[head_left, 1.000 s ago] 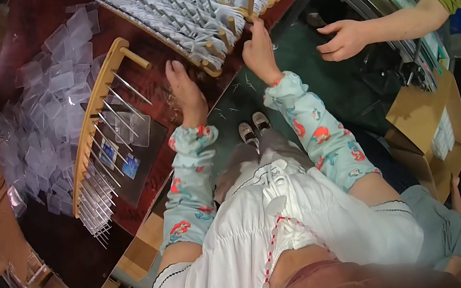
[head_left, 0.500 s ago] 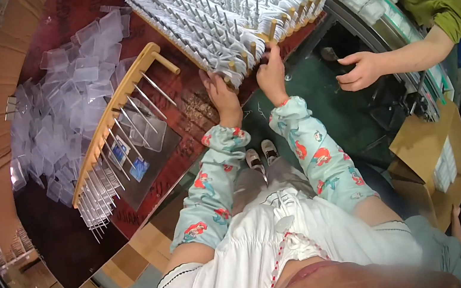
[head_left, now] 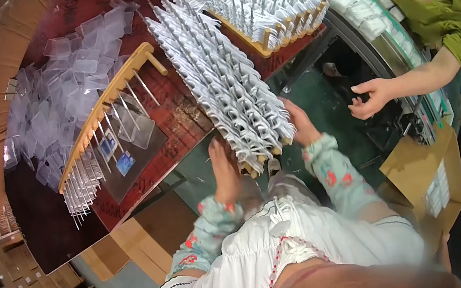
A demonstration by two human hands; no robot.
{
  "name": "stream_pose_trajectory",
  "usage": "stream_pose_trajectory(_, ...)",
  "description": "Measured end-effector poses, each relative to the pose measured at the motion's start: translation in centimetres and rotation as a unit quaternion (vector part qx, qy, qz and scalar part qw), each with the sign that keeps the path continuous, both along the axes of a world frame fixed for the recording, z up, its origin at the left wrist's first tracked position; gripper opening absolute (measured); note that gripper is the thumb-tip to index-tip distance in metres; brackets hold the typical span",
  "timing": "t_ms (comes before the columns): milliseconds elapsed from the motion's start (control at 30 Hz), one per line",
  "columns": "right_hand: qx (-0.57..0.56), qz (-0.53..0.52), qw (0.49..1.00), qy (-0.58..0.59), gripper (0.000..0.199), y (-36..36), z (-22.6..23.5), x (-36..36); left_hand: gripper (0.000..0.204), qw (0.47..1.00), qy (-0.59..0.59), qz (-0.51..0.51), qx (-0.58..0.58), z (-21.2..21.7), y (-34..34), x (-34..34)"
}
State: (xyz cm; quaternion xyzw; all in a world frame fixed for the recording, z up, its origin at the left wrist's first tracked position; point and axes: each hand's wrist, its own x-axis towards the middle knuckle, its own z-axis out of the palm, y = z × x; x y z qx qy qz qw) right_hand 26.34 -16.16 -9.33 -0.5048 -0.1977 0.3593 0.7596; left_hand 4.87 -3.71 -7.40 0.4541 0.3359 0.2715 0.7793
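Observation:
Between my hands is a pin rack (head_left: 220, 76), with metal rods packed with rows of small looped white pieces. Its near end juts past the table edge toward me, and bits of its wooden frame show beneath the white rows. My left hand (head_left: 224, 166) grips the rack's near left side, its fingers partly hidden underneath. Against the near right side, my right hand (head_left: 301, 124) is closed on the rack, fingertips out of sight. More filled racks (head_left: 259, 1) stand beyond on the table. To the left, a wooden rack with bare metal rods (head_left: 107, 109) rests on its side.
Clear plastic pieces (head_left: 63, 95) lie heaped on the dark red table (head_left: 180, 131). A conveyor (head_left: 364, 14) carrying white bundles curves along the right. A co-worker's hand (head_left: 373, 98) reaches in there, above an open carton (head_left: 419, 156). Stacked cardboard boxes (head_left: 40, 273) stand lower left.
The held rack has come away from the other filled racks, toward me and over the table edge. My hands have moved nearer my body and farther apart. The co-worker's upper hand has shifted right.

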Motion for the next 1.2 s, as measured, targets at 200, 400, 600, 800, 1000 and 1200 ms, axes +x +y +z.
stream_pose_trajectory(200,-0.015,0.09,0.994,-0.06,0.043,3.5,1.6,0.7,0.048,0.909,0.094,-0.159,0.373,3.2,2.8,2.9)
stream_pose_trajectory(400,0.053,0.193,0.941,-0.273,0.058,0.1,-4.2,0.3,0.048,0.982,-0.057,0.024,-0.176,1.7,-0.3,3.7)
stream_pose_trajectory(600,-0.098,0.125,0.973,0.164,0.053,-3.6,4.2,-5.1,0.048,0.99,-0.017,0.029,-0.137,1.9,-3.4,1.1)
stream_pose_trajectory(800,-0.145,0.04,0.854,0.498,0.045,-6.3,6.0,-6.1,0.055,0.929,-0.122,0.007,-0.349,-2.6,-7.0,-2.5)
stream_pose_trajectory(1000,-0.189,0.159,0.834,0.493,0.047,-3.0,11.1,-2.0,0.042,0.958,-0.168,0.02,-0.231,1.2,-10.6,-0.5)
stream_pose_trajectory(1200,-0.147,0.327,0.825,0.437,0.053,9.2,18.2,14.1,0.056,0.99,-0.135,-0.015,-0.023,4.6,-11.1,0.9)
